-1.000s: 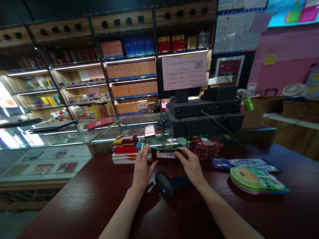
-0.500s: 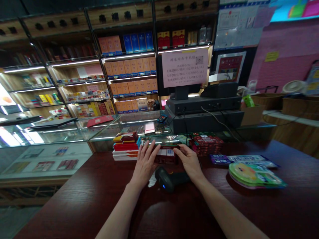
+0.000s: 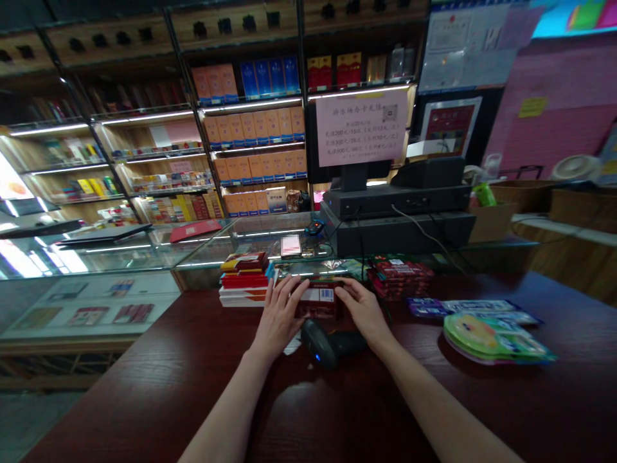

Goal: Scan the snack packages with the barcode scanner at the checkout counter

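Between my hands is a dark red box (image 3: pixel 318 296) with a white barcode label on its near side, lying on the brown table. My left hand (image 3: pixel 280 312) rests over its left end, fingers fairly straight and pressed against it. At the right end, thumb and fingers of my right hand (image 3: pixel 362 312) close on the corner. Just in front lies a black barcode scanner (image 3: pixel 321 346) with a blue light, its handle toward my right wrist. A small white paper (image 3: pixel 292 346) shows beside it. Left of the box stands a stack of red, yellow and white packets (image 3: pixel 245 283).
Dark red packs (image 3: pixel 400 276) are piled right of my right hand. Purple-and-white packets (image 3: pixel 475 308) and green blister packs (image 3: pixel 496 339) lie farther right. Behind stand a cash register (image 3: pixel 400 222) and a monitor bearing a pink sign (image 3: pixel 361 132). A glass counter (image 3: pixel 207 254) borders the table.
Both hands stay at the ends of the box with almost the same grip. The view has shifted slightly; the box and scanner look nearly unmoved.
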`<control>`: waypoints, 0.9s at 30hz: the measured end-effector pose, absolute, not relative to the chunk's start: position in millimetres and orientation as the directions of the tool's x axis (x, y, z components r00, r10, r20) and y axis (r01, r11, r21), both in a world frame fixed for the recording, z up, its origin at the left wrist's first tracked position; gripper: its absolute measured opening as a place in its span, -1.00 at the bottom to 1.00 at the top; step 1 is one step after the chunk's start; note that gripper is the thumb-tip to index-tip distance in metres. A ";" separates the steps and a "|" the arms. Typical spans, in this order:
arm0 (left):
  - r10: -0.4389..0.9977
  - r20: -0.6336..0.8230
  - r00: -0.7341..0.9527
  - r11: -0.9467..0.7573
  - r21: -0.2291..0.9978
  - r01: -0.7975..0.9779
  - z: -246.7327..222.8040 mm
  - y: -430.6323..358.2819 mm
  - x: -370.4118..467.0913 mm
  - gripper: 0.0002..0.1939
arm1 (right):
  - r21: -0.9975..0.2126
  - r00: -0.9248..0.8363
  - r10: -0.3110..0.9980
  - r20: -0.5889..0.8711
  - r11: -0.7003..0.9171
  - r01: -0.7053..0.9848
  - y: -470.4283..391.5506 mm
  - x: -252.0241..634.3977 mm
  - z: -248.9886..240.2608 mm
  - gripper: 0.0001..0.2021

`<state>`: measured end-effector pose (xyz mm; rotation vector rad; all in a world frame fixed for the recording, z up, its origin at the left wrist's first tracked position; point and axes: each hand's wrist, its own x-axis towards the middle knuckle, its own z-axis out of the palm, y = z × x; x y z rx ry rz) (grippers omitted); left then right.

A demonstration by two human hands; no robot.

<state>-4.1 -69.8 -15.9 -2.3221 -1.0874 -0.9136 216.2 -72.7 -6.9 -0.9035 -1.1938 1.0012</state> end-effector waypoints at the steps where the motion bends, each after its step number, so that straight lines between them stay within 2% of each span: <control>1: 0.516 0.712 0.476 -0.608 -0.088 0.789 -15.9 -70.1 -4.3 -0.22 | -0.941 0.071 0.950 0.303 0.310 -0.134 -72.6 216.3 -7.0 -0.61; 9: 0.526 0.730 0.437 -0.593 -0.054 0.803 -16.7 -69.8 -9.8 -0.24 | -0.945 0.015 0.954 0.301 0.300 -0.131 -68.7 219.8 -14.6 -0.52; 18: 0.537 0.765 0.355 -0.552 0.001 0.834 -18.9 -65.4 -22.9 -0.27 | -0.946 -0.026 0.950 0.311 0.312 0.083 -75.0 237.9 -10.2 -0.48; 23: 0.561 0.759 0.331 -0.530 0.022 0.848 -19.5 -65.2 -27.6 -0.29 | -0.910 -0.266 0.929 0.259 0.327 0.256 -88.4 255.0 -1.7 -0.45; 27: 0.548 0.775 0.315 -0.512 0.013 0.859 -18.7 -65.1 -30.1 -0.29 | -0.831 -0.470 0.869 0.155 0.372 0.414 -96.5 268.1 -2.5 -0.24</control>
